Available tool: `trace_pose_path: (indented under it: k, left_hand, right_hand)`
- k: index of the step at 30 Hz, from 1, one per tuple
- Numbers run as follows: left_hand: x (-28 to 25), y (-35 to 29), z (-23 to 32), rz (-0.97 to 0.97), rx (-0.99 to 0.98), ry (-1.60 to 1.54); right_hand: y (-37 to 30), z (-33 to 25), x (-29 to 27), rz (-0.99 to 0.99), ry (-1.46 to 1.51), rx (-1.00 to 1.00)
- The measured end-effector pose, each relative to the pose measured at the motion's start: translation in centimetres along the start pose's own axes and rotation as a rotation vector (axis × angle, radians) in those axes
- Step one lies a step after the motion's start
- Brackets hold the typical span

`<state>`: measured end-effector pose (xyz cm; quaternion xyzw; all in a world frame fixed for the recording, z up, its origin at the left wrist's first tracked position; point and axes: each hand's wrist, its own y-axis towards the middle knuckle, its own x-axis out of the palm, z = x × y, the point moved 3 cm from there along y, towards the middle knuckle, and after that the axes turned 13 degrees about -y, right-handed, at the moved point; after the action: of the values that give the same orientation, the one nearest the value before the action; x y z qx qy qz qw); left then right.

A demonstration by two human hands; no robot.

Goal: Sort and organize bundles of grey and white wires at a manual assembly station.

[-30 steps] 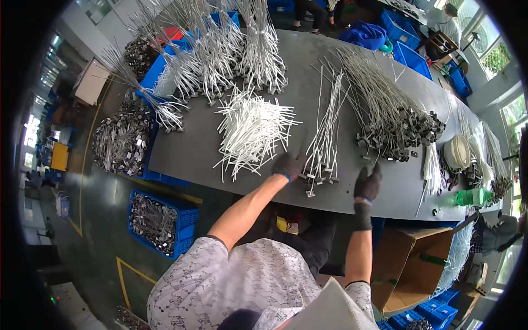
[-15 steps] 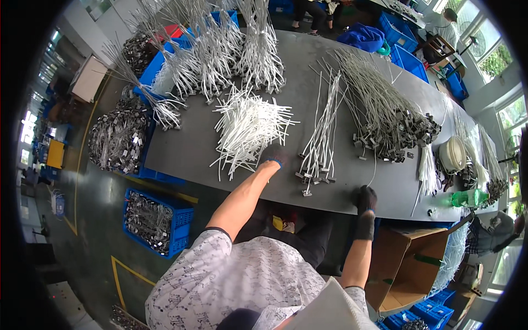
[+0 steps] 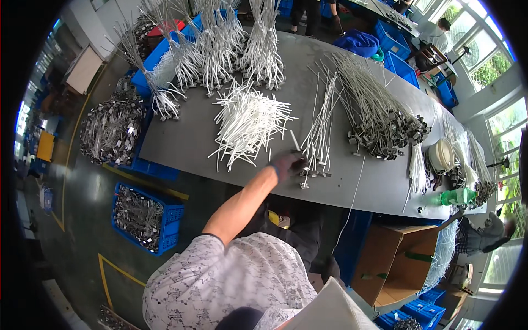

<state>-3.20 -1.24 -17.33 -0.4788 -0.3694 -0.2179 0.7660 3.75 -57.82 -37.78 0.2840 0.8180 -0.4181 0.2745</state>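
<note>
My left hand (image 3: 288, 165), in a dark glove, is over the table beside a small bundle of sleeved wires (image 3: 318, 132) with metal clips at their near ends. A short white tube (image 3: 295, 139) sticks up from its closed fingers. Left of it lies a loose heap of white tubes (image 3: 247, 124). My right hand (image 3: 331, 269), also dark-gloved, is down beside my lap, below the table edge. One thin wire (image 3: 351, 206) runs from it up over the edge toward a pile of clipped wires (image 3: 390, 126); its fingers are partly hidden but seem closed on the wire.
Tied bundles of sleeved wires (image 3: 212, 60) stand at the far left of the grey table (image 3: 190, 148). At the right are a white round container (image 3: 441, 155) and a green bottle (image 3: 459, 196). A cardboard box (image 3: 379, 264) and a blue crate (image 3: 147, 220) flank me.
My left hand has moved right from the tube heap, bringing out a white tube. My right hand has drawn back from the table toward my lap, pulling a wire over the edge.
</note>
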Motion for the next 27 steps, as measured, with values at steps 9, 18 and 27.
trace_pose_path:
  k: [9, 18, 27]
  left_hand:
    - [8.3, 0.3, -0.5, -0.045, 0.558, 0.0]
    - [7.5, -2.3, 0.8, -0.144, 0.606, 0.424]
    - [7.7, -2.1, -7.3, -0.285, 0.542, 0.576]
  right_hand:
    - [2.2, -22.2, -7.4, 0.112, -0.747, -0.304]
    - [1.4, -16.7, -6.1, 0.067, -0.738, -0.247]
    - [1.5, -32.2, -10.6, 0.42, 0.045, -0.534]
